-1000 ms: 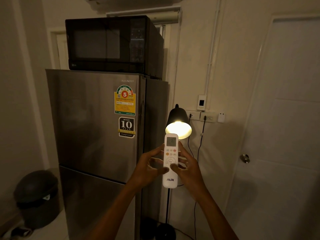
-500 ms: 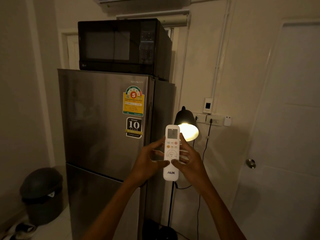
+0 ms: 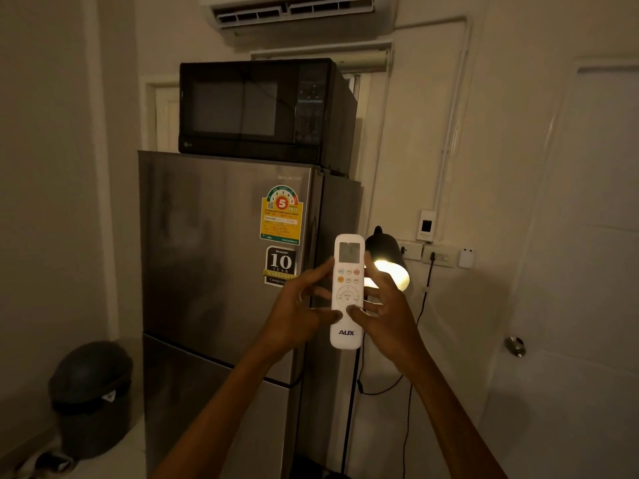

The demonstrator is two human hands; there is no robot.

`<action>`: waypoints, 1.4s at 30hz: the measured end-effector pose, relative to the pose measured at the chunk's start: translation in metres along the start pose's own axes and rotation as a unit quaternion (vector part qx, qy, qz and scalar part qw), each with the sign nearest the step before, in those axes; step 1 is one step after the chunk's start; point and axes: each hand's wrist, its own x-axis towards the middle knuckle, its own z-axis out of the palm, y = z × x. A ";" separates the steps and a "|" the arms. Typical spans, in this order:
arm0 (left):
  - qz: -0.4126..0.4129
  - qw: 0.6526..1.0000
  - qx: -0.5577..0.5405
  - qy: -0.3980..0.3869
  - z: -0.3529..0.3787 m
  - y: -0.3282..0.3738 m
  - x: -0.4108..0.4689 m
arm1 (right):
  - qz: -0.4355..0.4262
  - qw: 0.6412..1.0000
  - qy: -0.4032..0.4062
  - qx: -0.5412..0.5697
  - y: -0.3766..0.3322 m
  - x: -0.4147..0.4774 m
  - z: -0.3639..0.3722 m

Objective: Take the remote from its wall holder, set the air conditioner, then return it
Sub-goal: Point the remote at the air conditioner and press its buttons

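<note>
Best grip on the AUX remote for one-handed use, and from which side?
Judging by its pose, wrap the lower half of the remote, around the AUX logo, coming from behind and below. It stands upright, buttons facing the camera, so fingers on the back leave the thumb free for the keypad and the screen uncovered. Both the left hand and right hand pinch it there.

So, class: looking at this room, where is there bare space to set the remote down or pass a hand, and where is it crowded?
Free: the fridge top's narrow front strip before the microwave, and the floor between bin and fridge. Crowded: beside the lamp, where cords hang under the wall sockets. Both hands grip the remote.
</note>
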 end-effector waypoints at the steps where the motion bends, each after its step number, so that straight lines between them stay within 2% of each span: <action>1: 0.005 1.000 0.002 -0.001 -0.003 0.004 0.003 | -0.009 1.000 0.000 0.000 -0.003 0.003 -0.001; 9: 0.067 0.997 0.012 0.021 -0.022 0.050 0.035 | -0.103 0.994 0.006 -0.029 -0.046 0.041 -0.017; 13: 0.099 0.994 0.038 0.033 -0.033 0.077 0.060 | -0.104 0.995 0.008 0.008 -0.069 0.067 -0.026; 18: 0.135 0.988 0.063 0.050 -0.042 0.103 0.083 | -0.130 0.991 0.025 0.004 -0.092 0.092 -0.035; 25: 0.164 0.983 0.051 0.060 -0.047 0.128 0.099 | -0.152 0.988 0.038 0.013 -0.114 0.112 -0.048; 42: 0.191 0.978 0.055 0.067 -0.060 0.156 0.120 | -0.190 0.980 0.052 -0.011 -0.146 0.134 -0.055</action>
